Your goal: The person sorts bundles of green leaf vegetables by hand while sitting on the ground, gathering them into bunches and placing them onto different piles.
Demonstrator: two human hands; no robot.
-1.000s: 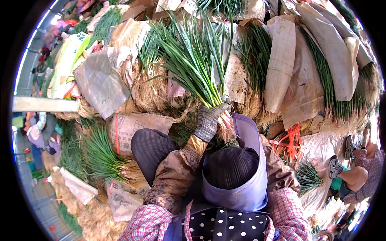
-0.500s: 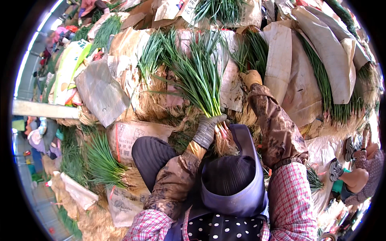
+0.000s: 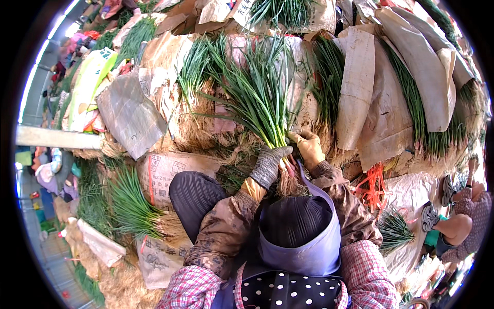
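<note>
A bunch of spring onions [image 3: 260, 98] fans away from me, long green leaves up and pale reddish bulbs with stringy roots toward my lap. My left hand [image 3: 270, 166], in a dark grey glove, is wrapped round its lower stems. Close on the right, my right hand [image 3: 307, 147] wears a tan glove. Its thumb and bent fingers are pinched beside the bunch's stems, with thin spring onion stalks at the fingertips; how many I cannot tell. A purple apron [image 3: 301, 257] lies below the roots.
Bundled spring onions [image 3: 329, 72] lie ahead, partly covered by brown sheets [image 3: 356, 87]. Another bunch [image 3: 135, 206] rests on a printed sack at left. Red ties [image 3: 374, 188] and a small bunch [image 3: 395, 230] are at right, near another person's leg [image 3: 455, 229].
My right hand has come back from the far bundle toward me, to the stems beside my left hand. The left hand keeps its hold on the bunch. Red ties now show at right.
</note>
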